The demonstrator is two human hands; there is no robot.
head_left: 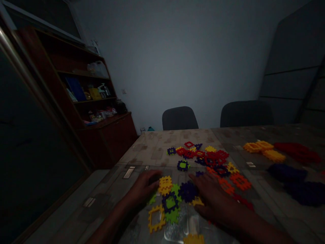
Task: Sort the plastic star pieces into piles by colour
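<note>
My left hand (145, 185) is beside a yellow notched square tile (165, 184), its fingers bent and thumb apart, with the fingertips at the tile's left edge; whether they touch is hard to see. Flat over the loose tiles rests my right hand (210, 191), fingers stretched out and thumb spread. A dark purple tile (188, 191) lies at its left side. Between the hands are green tiles (173, 215), a purple frame tile (166, 202) over green, and a yellow frame tile (149, 222). Dim light blurs the details.
A loose heap of red tiles (212, 157) and other colours spreads behind my right hand. Sorted piles of yellow (275, 156), red (297, 151) and purple tiles (304, 193) lie to the right. Two chairs (179, 118) stand beyond the table (142, 145); a cabinet (111, 130) is left.
</note>
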